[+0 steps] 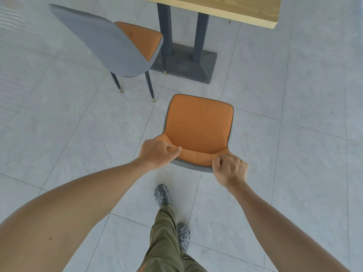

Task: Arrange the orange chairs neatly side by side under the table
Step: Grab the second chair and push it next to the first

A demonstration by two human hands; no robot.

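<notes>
An orange chair (pixel 198 124) with a grey outer shell stands on the tiled floor right in front of me, its seat facing the table. My left hand (pixel 157 153) grips the left end of its backrest top, and my right hand (pixel 230 169) grips the right end. A second orange chair (pixel 137 39) with a grey back stands further off to the left, its seat pointing at the table's pedestal. The wooden table (pixel 235 8) is at the top, a good step beyond the near chair.
The table rests on two dark posts (pixel 200 36) set in a flat dark base plate (pixel 186 65). Pale grey floor tiles (pixel 294 95) spread all around. My feet in grey perforated shoes (pixel 163 194) stand just behind the near chair.
</notes>
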